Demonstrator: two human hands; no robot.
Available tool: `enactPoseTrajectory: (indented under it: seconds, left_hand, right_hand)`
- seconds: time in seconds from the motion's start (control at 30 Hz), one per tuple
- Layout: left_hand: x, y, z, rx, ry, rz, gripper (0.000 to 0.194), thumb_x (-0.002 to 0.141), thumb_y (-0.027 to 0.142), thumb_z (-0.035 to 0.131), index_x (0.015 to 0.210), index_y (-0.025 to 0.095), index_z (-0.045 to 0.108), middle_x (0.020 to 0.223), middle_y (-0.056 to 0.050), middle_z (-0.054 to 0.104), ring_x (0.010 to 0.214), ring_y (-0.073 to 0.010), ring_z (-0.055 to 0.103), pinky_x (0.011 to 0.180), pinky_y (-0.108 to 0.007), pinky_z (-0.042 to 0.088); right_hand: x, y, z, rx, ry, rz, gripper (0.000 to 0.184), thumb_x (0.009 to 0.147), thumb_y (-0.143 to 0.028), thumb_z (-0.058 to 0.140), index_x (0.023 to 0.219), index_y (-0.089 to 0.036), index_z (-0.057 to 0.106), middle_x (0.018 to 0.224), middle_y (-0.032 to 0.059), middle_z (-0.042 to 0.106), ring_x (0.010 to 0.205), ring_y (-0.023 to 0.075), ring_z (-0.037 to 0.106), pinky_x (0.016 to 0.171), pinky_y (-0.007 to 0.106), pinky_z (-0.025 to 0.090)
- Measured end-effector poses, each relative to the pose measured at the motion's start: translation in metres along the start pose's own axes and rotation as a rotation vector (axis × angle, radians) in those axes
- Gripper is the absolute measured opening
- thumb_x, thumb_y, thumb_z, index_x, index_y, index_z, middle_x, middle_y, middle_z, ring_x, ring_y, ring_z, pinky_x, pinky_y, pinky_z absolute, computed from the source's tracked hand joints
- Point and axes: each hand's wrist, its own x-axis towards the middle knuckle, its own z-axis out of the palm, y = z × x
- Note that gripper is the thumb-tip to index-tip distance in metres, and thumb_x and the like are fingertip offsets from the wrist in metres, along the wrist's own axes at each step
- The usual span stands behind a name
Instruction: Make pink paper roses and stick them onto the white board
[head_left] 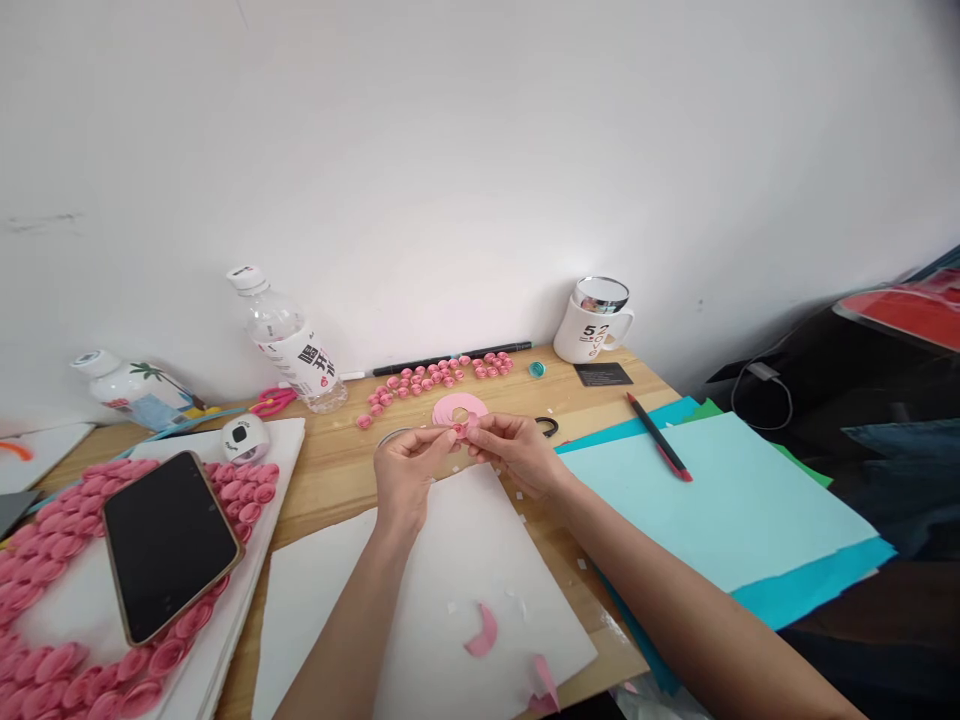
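Note:
Above the top edge of a white sheet (420, 590), both hands meet, pinching a small pink paper strip (460, 431). Thumb and fingertips of my left hand (405, 470) are closed on the strip's left side, where it looks curled. My right hand (519, 452) grips it from the right. The fingertips hide part of it. Just beyond lie flat pink paper rings (444, 405). Further back, several small rolled pink paper roses (427, 380) stand in rows. Pink paper scraps (484, 632) rest on the white sheet near my forearms.
At left, a phone (171, 545) lies on a board covered with pink paper roses (64, 545). Behind stand a water bottle (300, 350) and pink scissors (270, 401). A white mug (585, 330) is by the wall. At right, a pen (660, 438) lies on blue paper (720, 510).

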Motion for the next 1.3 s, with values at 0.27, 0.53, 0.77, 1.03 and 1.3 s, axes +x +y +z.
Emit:
enactPoseTrajectory:
  seconds: [0.27, 0.53, 0.77, 1.03, 1.3]
  left_hand:
    - [-0.003, 0.003, 0.0, 0.149, -0.049, 0.061, 0.016, 0.057, 0.03, 0.075, 0.064, 0.016, 0.071, 0.069, -0.004, 0.071, 0.07, -0.0176, 0.065, 0.067, -0.026, 0.049]
    - [-0.003, 0.006, -0.003, 0.255, -0.107, 0.104, 0.012, 0.061, 0.029, 0.072, 0.063, 0.017, 0.07, 0.069, -0.003, 0.07, 0.067, -0.0155, 0.063, 0.06, -0.022, 0.046]
    - [-0.006, 0.007, -0.001, 0.277, -0.116, 0.12, 0.011, 0.062, 0.028, 0.069, 0.062, 0.017, 0.069, 0.069, -0.003, 0.069, 0.068, -0.0157, 0.062, 0.063, -0.024, 0.048]
    - [0.001, 0.006, -0.007, 0.17, -0.077, 0.04, 0.026, 0.058, 0.035, 0.074, 0.074, 0.015, 0.066, 0.075, -0.005, 0.07, 0.069, -0.0158, 0.063, 0.06, -0.023, 0.047]
    - [0.005, 0.001, -0.013, 0.204, -0.172, 0.051, 0.027, 0.062, 0.039, 0.072, 0.075, 0.016, 0.073, 0.075, -0.007, 0.071, 0.073, -0.0181, 0.064, 0.068, -0.028, 0.05]
  right_hand:
    - [0.002, 0.004, -0.001, -0.052, 0.043, -0.103, 0.019, 0.064, -0.036, 0.075, 0.072, -0.019, 0.072, 0.065, 0.0004, 0.066, 0.059, 0.0091, 0.055, 0.06, 0.024, 0.046]
    - [0.0, -0.002, 0.0, -0.137, -0.029, -0.15, 0.027, 0.063, -0.039, 0.075, 0.084, -0.022, 0.075, 0.076, 0.0027, 0.07, 0.066, 0.0138, 0.06, 0.065, 0.03, 0.052]
    - [0.001, 0.0, -0.004, -0.156, -0.095, -0.158, 0.025, 0.063, -0.037, 0.075, 0.083, -0.023, 0.074, 0.079, 0.0024, 0.071, 0.069, 0.0148, 0.062, 0.067, 0.03, 0.053]
    - [0.003, -0.001, -0.006, -0.071, -0.038, -0.038, 0.017, 0.063, -0.034, 0.076, 0.07, -0.019, 0.073, 0.067, -0.0003, 0.068, 0.061, 0.0111, 0.061, 0.065, 0.027, 0.052]
    - [0.0, -0.004, -0.005, -0.135, -0.134, -0.011, 0.022, 0.063, -0.037, 0.075, 0.072, -0.017, 0.073, 0.073, 0.004, 0.071, 0.069, 0.0147, 0.064, 0.069, 0.029, 0.051]
